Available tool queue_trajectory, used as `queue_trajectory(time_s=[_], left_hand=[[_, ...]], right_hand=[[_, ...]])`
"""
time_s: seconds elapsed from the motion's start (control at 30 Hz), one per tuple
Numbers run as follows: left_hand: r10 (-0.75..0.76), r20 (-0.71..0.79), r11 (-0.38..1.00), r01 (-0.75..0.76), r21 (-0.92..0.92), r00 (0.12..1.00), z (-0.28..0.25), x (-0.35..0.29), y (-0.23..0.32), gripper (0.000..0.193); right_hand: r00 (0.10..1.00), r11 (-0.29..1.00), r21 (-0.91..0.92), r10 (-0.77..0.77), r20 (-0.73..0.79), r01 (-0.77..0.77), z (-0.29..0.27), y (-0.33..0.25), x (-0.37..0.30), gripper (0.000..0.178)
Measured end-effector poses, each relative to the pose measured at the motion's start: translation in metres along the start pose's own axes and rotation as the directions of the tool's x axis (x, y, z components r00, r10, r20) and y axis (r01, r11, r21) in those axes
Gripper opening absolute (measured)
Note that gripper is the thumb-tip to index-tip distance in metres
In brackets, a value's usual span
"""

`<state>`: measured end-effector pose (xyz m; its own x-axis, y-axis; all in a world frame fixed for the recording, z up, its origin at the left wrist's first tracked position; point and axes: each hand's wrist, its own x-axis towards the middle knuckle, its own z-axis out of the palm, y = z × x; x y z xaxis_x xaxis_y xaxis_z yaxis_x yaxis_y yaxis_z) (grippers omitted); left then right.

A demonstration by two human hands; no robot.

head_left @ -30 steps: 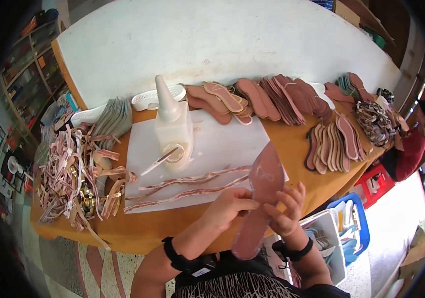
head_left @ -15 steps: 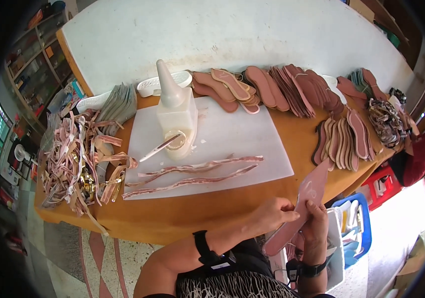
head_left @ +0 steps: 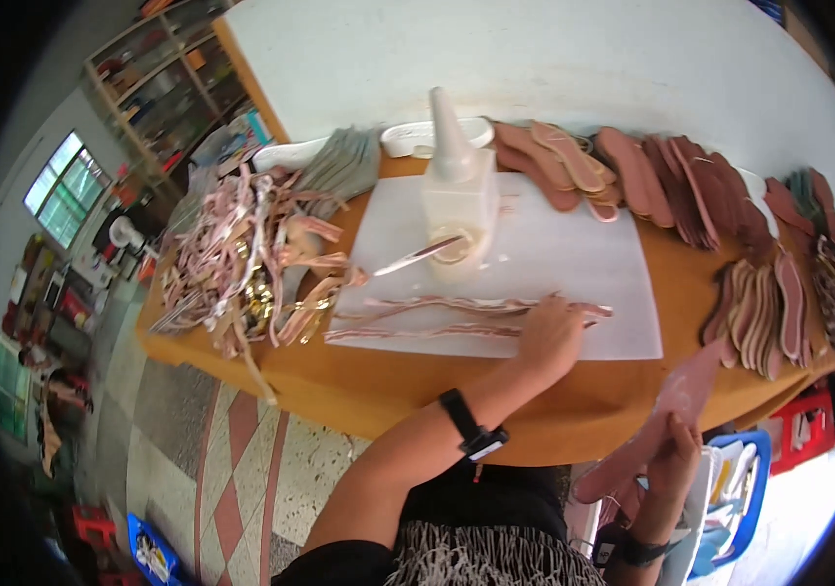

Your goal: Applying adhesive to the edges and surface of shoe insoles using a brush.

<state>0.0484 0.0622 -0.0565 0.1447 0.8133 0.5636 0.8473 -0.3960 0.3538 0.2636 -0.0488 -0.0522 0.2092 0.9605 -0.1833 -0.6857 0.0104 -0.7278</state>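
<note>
Over the right ends of two thin pink-and-white strips [head_left: 427,330], my left hand [head_left: 552,337] is lowered onto the white sheet [head_left: 574,244]; its back hides most of the fingers, so their grip on a strip cannot be made out. My right hand [head_left: 673,457] is closed around a long pink shoe insole [head_left: 660,415], held tilted beyond the table's front edge. Behind the strips stands a whitish plastic container with a tall spout [head_left: 459,200]. A brush [head_left: 417,256] rests across its open mouth.
A tangled heap of pink strips [head_left: 242,259] covers the table's left end, beside grey sole-shaped pieces [head_left: 344,166]. Stacks of brown-pink insoles [head_left: 676,186] line the back and right. A blue-rimmed basket [head_left: 754,488] stands low at the right, near a red crate [head_left: 803,430].
My left hand has left the insole and reached forward to the strips on the sheet. My right hand still holds the insole. The whole view has swung left.
</note>
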Motion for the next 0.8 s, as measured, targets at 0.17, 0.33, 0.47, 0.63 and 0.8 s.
queue_trajectory(time_s=[0.17,0.33,0.47,0.63,0.8], left_hand=[[-0.018,-0.008,0.999,0.018,-0.038,1.000,0.007,0.004,-0.002,0.003],[-0.114,0.112,0.888,0.152,-0.434,0.987,0.000,0.004,0.002,0.008],[-0.217,0.293,0.566,0.365,-0.739,0.931,-0.021,0.007,0.007,0.012],[-0.328,0.482,0.305,0.574,-0.760,0.813,-0.048,0.008,0.015,0.012],[-0.390,0.407,0.325,0.537,-0.778,0.826,-0.063,0.008,0.017,0.006]], right_hand=[[1.000,0.996,-0.094,0.004,-0.001,-0.004,0.014,0.001,-0.004,0.021],[0.993,0.950,-0.302,0.040,-0.112,-0.072,0.023,0.001,-0.005,0.015],[0.983,0.979,-0.192,0.091,0.159,-0.060,0.038,0.007,0.001,0.016],[0.956,0.970,-0.223,0.154,0.249,-0.098,0.056,0.014,0.003,0.019],[0.916,0.962,-0.226,0.225,0.331,-0.155,0.072,0.022,0.004,0.021]])
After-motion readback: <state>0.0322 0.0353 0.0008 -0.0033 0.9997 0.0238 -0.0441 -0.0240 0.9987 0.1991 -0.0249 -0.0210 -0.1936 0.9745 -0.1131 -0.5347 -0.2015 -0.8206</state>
